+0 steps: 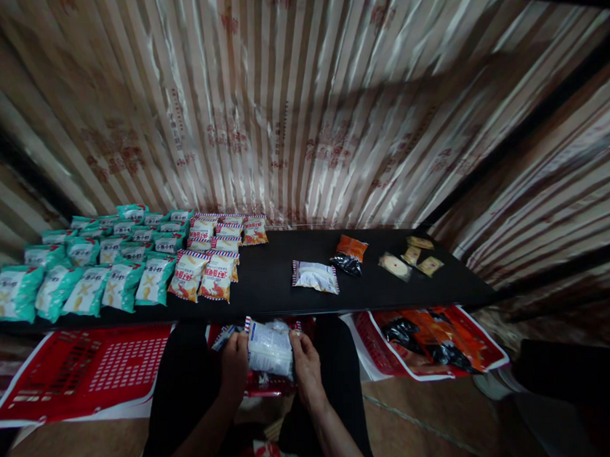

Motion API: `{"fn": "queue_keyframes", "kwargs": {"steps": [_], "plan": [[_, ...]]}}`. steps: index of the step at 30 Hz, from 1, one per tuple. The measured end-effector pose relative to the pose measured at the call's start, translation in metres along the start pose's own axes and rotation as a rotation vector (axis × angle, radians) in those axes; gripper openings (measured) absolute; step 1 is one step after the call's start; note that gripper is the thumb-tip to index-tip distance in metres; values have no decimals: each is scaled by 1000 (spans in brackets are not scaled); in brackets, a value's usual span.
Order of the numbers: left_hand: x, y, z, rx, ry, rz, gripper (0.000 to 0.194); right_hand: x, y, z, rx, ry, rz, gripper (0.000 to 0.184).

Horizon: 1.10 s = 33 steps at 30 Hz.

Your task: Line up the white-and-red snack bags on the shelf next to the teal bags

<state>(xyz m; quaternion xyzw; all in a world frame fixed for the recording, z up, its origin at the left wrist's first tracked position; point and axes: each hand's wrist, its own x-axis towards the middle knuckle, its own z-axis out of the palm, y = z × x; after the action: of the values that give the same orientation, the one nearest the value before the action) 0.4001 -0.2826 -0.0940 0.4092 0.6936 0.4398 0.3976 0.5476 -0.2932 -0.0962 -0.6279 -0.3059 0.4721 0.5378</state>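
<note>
Between both hands, above my lap, is a white snack bag (270, 346) with a striped edge and its printed text side up. My left hand (234, 364) pinches its left end, and a second blue-and-white packet shows beside those fingers. Closed on the right end is my right hand (306, 363). Under the bag sits a red basket (258, 390), mostly hidden by the hands and bag. A similar white snack bag (315, 276) lies on the black table (267, 283), beyond my right hand.
Teal snack bags (90, 289) stand in rows at the table's left, beside orange-and-white bags (186, 276). Farther right lie an orange-and-black packet (349, 255), a round white item (395, 267) and small yellow packets (429, 265). Red baskets (129, 361) flank my knees; the right one holds orange-and-black packets (439, 337).
</note>
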Motion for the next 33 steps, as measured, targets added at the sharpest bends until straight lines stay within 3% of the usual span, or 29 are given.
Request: {"fn": "queue_keyframes", "kwargs": {"steps": [8, 13, 17, 22, 27, 33], "plan": [[1, 5, -8, 139, 30, 116, 31, -1, -5, -9, -283, 32, -118, 39], [4, 5, -7, 109, 43, 112, 32, -2, -12, -6, -233, 38, -123, 41], [7, 7, -8, 72, 65, 117, 32, -4, -14, -2, -34, 9, -32, 40], [14, 6, -11, 73, 91, 156, 30, -13, -17, -2, 264, -180, 175, 43], [19, 2, -10, 88, 92, 179, 30, -22, -23, -6, 294, -349, 263, 50], [18, 7, -7, 92, 82, 182, 31, -25, -27, -7, 305, -401, 349, 51]]}}
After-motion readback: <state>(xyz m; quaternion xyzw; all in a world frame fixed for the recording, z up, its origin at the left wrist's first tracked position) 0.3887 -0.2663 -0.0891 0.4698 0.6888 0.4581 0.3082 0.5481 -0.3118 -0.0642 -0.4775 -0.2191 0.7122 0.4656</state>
